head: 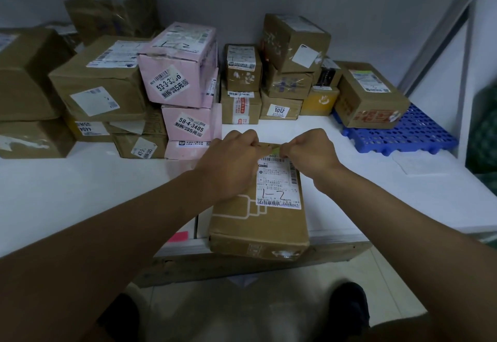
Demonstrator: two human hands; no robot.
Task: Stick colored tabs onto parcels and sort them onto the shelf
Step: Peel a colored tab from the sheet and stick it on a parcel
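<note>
Both hands meet over far end of brown parcel [258, 207]; left hand [231, 161] and right hand [309, 153] each pinch an end of small green tab [274, 150], held between them just above shipping label [278, 183]. Pink tab [178, 236] lies under left forearm; stacked parcels [185, 72] well beyond both hands.
</note>
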